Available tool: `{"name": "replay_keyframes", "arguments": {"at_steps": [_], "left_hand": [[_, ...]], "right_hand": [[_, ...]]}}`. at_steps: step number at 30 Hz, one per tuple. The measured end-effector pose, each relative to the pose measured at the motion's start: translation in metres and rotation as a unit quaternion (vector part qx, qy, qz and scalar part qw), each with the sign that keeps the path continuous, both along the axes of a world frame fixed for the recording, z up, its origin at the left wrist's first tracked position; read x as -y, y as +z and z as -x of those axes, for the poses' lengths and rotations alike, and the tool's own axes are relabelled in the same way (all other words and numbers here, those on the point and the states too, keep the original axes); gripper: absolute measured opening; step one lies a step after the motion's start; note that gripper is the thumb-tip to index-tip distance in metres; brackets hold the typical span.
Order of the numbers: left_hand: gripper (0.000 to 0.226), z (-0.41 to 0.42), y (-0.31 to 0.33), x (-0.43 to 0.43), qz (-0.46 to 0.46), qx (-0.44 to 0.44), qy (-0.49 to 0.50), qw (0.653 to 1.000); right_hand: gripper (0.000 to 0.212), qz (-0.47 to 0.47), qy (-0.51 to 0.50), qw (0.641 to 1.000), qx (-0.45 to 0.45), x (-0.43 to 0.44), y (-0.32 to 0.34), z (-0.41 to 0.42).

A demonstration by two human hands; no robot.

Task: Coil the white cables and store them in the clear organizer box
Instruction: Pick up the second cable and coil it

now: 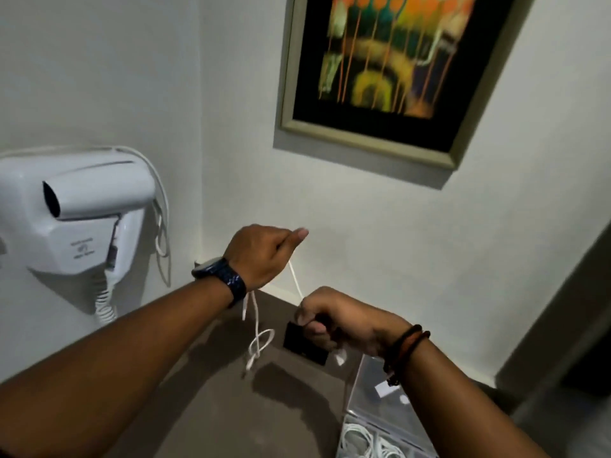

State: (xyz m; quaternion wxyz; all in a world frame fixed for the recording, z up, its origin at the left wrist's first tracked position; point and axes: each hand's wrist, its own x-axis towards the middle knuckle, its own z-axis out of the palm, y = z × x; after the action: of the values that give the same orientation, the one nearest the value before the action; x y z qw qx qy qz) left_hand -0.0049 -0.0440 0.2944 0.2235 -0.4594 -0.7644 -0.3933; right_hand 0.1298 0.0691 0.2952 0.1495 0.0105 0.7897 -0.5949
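My left hand [261, 252] is raised above the brown table, fingers closed on a thin white cable [295, 280]. That cable runs down to my right hand [334, 322], which pinches it lower down; a white plug end [340, 358] sticks out below that fist. From under my left wrist more of the cable hangs in a loose knotted loop [261, 342] over the table. The clear organizer box [373, 401] stands open at the lower right, partly behind my right forearm, with coiled white cables [367, 441] in its front compartment.
A white wall-mounted hair dryer [82, 209] with a curly cord hangs on the left wall. A framed picture [390, 61] hangs on the back wall. A black rectangular object [304, 342] lies on the brown table [215, 408] in the corner behind my right hand.
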Motion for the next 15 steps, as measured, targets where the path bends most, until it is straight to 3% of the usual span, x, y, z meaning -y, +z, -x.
{"name": "replay_keyframes", "arguments": {"at_steps": [2,4,6,7,8,10,11,12,13,14,15], "left_hand": [[0.064,-0.015,0.026,-0.005,-0.056,0.081,-0.044,0.994],[0.064,-0.031,0.046,-0.013,-0.098,0.157,-0.109,0.977],[0.063,-0.043,0.061,-0.022,-0.101,0.182,-0.140,0.968],[0.063,-0.047,0.065,-0.024,-0.091,0.183,-0.144,0.968],[0.064,-0.051,0.071,-0.025,-0.083,0.175,-0.148,0.970],[0.064,-0.055,0.082,-0.023,-0.086,0.149,-0.157,0.972],[0.065,-0.056,0.089,-0.020,-0.100,0.128,-0.159,0.974],[0.065,-0.055,0.096,-0.017,-0.116,0.101,-0.153,0.976],[0.066,-0.052,0.104,-0.013,-0.136,0.069,-0.140,0.978],[0.065,-0.048,0.113,-0.009,-0.156,0.042,-0.124,0.979],[0.064,-0.044,0.120,-0.005,-0.170,0.024,-0.109,0.979]], "right_hand": [[0.018,0.144,0.037,0.987,-0.064,0.018,0.038,-0.027],[0.007,0.250,0.026,0.946,-0.207,0.035,0.077,-0.050],[0.016,0.308,-0.041,0.868,-0.387,0.045,0.116,-0.069],[0.024,0.295,-0.097,0.820,-0.481,0.044,0.134,-0.076],[0.029,0.222,-0.175,0.761,-0.584,0.040,0.152,-0.084],[0.027,-0.075,-0.355,0.600,-0.713,0.028,0.181,-0.095],[0.022,-0.253,-0.410,0.530,-0.698,0.022,0.188,-0.099],[0.023,-0.414,-0.430,0.506,-0.622,0.017,0.189,-0.101],[0.039,-0.547,-0.416,0.521,-0.506,0.012,0.184,-0.100],[0.057,-0.626,-0.376,0.569,-0.378,0.010,0.176,-0.100],[0.069,-0.626,-0.319,0.657,-0.273,0.015,0.168,-0.102]]}}
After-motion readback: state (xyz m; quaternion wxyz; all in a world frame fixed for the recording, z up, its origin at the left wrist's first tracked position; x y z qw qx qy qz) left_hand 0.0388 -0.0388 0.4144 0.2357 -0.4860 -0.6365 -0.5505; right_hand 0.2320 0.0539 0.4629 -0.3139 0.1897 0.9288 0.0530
